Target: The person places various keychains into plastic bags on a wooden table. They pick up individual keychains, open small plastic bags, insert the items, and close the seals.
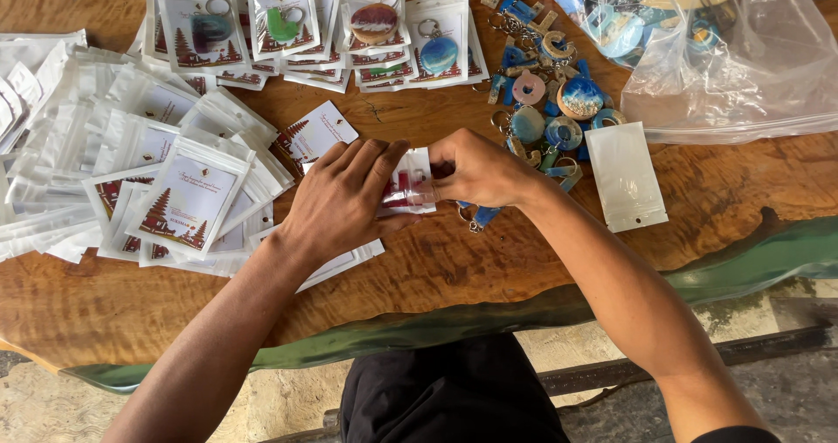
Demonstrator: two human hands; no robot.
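Small clear pouch [408,184] with red item inside sits mid-table, between both hands. Left hand [342,200] pinches its left side, fingers over top; right hand [476,171] pinches right end. Long axis left-right. Loose keychains [546,103] far right; empty pouches [105,146] left.

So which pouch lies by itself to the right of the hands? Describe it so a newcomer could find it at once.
Start at the big clear plastic bag at the wooden table's top right. Just below its left corner, beside the loose blue keychains, lies a small white pouch. Unlike the pouches stacked on the left, it lies alone and shows no printed card.
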